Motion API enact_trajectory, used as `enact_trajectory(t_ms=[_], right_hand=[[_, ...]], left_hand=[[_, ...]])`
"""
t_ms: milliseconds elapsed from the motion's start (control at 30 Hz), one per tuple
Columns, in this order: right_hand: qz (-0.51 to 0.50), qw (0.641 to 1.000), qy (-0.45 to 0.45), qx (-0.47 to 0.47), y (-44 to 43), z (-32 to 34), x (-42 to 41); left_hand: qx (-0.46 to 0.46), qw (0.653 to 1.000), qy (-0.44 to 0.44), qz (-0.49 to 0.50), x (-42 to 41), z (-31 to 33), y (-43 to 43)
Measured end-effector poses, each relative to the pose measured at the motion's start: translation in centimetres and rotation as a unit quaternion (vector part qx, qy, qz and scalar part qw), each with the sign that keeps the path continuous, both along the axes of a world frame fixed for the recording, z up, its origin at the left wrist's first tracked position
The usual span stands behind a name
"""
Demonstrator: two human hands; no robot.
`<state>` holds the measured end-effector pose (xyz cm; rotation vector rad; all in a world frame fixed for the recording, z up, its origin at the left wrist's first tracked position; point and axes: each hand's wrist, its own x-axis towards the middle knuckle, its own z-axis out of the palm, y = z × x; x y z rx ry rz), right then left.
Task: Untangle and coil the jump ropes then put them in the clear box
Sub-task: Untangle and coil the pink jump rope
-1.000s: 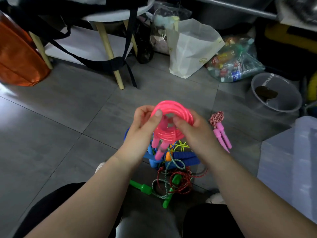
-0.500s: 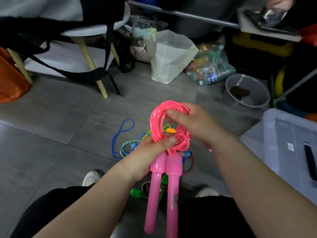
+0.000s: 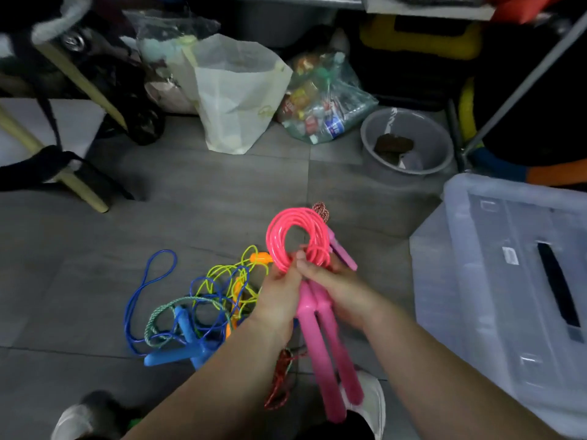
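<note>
both hands, the left hand (image 3: 279, 293) and the right hand (image 3: 336, 287), curl their fingers round the coiled pink jump rope (image 3: 298, 239) where coil meets handles, held above the floor. coiling looks finished; next, carrying it right into the clear box (image 3: 508, 281), leaving the tangled ropes (image 3: 203, 300).

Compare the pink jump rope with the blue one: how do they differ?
The pink jump rope is wound into a neat coil; the blue jump rope sprawls loose, tangled with other ropes. The left hand and right hand hold the pink jump rope; the blue jump rope lies on the floor. Both have handles in their cord's colour.
</note>
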<state>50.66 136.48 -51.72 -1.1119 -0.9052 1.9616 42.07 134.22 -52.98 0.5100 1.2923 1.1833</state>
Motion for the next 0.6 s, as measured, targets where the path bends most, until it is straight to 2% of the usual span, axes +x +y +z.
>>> enact_trajectory(t_ms=[100,200,300,433,500,567,600], right_hand=[[-0.03,0.999,-0.006,-0.024,1.8,-4.7,1.9],[-0.074,0.996,-0.009,-0.051,3.2,-9.0,3.9],[-0.113,0.99,-0.026,-0.08,4.5,-12.4,5.7],[-0.14,0.985,-0.049,-0.084,6.6,-15.4,7.3],[-0.139,0.981,-0.109,-0.084,8.1,-16.6,7.7],[-0.124,0.966,-0.216,-0.07,10.0,-17.9,8.4],[-0.115,0.954,-0.27,-0.061,11.0,-18.3,8.7]], left_hand=[[-0.028,0.995,0.091,-0.033,1.7,-4.5,2.4],[-0.032,0.974,0.193,-0.115,3.4,-8.5,4.3],[-0.09,0.967,0.177,-0.163,5.2,-11.3,6.1],[-0.132,0.964,0.162,-0.166,7.1,-13.7,8.5],[-0.118,0.961,0.169,-0.187,7.2,-14.2,9.3],[-0.085,0.964,0.141,-0.21,6.8,-14.8,9.0],[-0.097,0.958,0.129,-0.236,6.4,-15.0,8.5]])
